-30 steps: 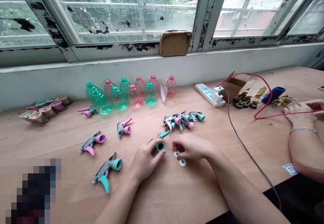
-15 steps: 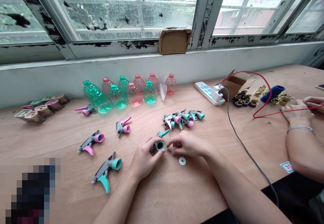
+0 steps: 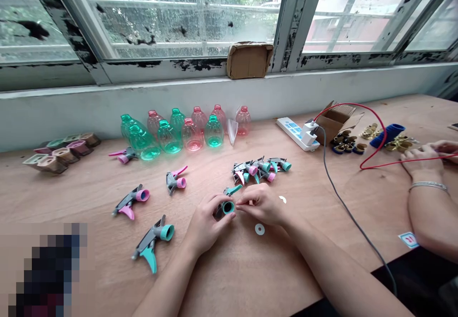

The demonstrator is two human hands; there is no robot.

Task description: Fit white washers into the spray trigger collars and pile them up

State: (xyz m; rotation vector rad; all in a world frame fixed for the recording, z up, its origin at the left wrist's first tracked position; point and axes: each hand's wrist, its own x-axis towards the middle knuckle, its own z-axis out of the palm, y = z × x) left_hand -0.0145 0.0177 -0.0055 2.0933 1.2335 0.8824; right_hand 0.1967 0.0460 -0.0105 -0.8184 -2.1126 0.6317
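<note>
My left hand (image 3: pixel 211 219) is closed around a grey and teal spray trigger head (image 3: pixel 228 207), its round collar opening turned toward me. Beside that collar, my right hand (image 3: pixel 261 203) is closed in a pinch; whatever its fingertips hold is too small to make out. A white ring washer (image 3: pixel 259 229) lies on the table just below the right hand. Part of a second white washer (image 3: pixel 283 199) shows behind that hand. Just beyond both hands is a pile of pink and teal trigger heads (image 3: pixel 263 168).
Several loose trigger heads (image 3: pixel 153 240) lie to the left. Green and pink clear bottles (image 3: pixel 170 138) stand by the wall. A power strip (image 3: pixel 296 133) with a grey cable (image 3: pixel 336 193) lies to the right. Another person's hands (image 3: pixel 424 162) work at far right.
My right hand's fingers have drawn together into a pinch close to the collar. A second washer has come into view behind that hand. The whole view has shifted slightly.
</note>
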